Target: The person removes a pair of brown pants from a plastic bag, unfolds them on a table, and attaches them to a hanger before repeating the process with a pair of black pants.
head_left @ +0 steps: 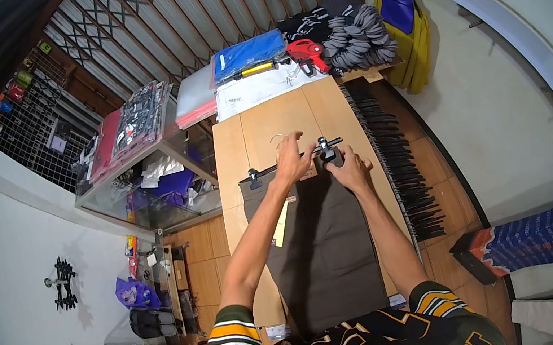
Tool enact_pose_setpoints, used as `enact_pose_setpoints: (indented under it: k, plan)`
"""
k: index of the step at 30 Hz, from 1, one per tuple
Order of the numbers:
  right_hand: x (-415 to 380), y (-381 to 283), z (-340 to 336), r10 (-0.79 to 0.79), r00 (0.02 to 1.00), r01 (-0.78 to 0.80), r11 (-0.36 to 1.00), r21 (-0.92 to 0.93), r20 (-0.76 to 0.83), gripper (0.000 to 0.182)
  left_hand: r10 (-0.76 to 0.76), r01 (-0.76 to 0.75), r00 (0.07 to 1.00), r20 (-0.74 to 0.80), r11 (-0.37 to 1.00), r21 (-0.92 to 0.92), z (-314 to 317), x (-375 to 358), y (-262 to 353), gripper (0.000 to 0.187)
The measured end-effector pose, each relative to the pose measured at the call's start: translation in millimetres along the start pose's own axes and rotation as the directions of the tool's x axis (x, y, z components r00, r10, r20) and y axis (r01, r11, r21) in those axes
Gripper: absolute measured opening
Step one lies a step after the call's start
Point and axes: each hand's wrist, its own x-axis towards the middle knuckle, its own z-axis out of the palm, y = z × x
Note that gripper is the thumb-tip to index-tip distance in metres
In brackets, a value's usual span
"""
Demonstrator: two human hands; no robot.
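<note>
Dark brown folded trousers (324,237) lie lengthwise on the wooden table, waist end away from me. Across that end lies a black clip hanger (265,171) with a metal hook. Its left clip (254,179) sits on the waistband's left corner, and its right clip (325,150) is at the right corner. My left hand (295,160) is closed with bent fingers around the hanger bar near its middle. My right hand (350,169) pinches the trousers' right waist corner beside the right clip. A yellow paper tag (281,226) hangs on the trousers, partly behind my left forearm.
Beyond the wooden table (231,143) lie a blue plastic-wrapped pack (249,55), a red tag gun (306,55) and a pile of grey bundles (356,38). A row of black hangers (403,166) runs along the right side. A glass display case (147,183) stands left.
</note>
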Motion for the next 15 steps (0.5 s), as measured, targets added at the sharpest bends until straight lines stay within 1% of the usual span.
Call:
enact_pose_setpoints:
  k: [1,3,4,7,8,11,12,15]
  plan:
    - [1,1,-1,-0.012,1.0,0.011,0.999,0.036,0.013,0.057,-0.07,0.076,0.995,0.076,0.994,-0.077,5,12,5,0.052]
    - [3,8,-1,-0.031,0.999,0.027,0.994,0.106,0.036,0.056,-0.187,0.241,0.951,0.246,0.948,-0.209,12,32,17,0.054]
    - [3,12,1,-0.053,0.999,0.051,0.991,0.126,0.008,0.055,-0.147,0.194,0.955,0.259,0.966,-0.169,18,42,16,0.058]
    - [0,10,-10,-0.075,0.997,0.064,0.956,0.286,0.028,0.053,-0.238,0.261,0.884,0.403,0.965,-0.002,31,67,11,0.065]
    - [0,11,-9,-0.133,0.991,0.13,0.921,0.367,-0.018,0.044,-0.241,0.259,0.876,0.418,0.966,0.015,33,72,13,0.076]
    - [3,10,-13,-0.095,0.992,0.048,0.892,0.45,0.082,0.036,-0.281,0.264,0.828,0.486,0.959,0.105,40,88,11,0.082]
    - [2,10,-16,-0.066,0.992,0.015,0.904,0.428,0.105,0.031,-0.281,0.261,0.825,0.491,0.959,0.111,42,92,9,0.088]
    - [6,17,-8,-0.094,0.994,0.061,0.917,0.393,0.064,0.028,-0.262,0.246,0.829,0.495,0.964,0.099,41,100,4,0.088]
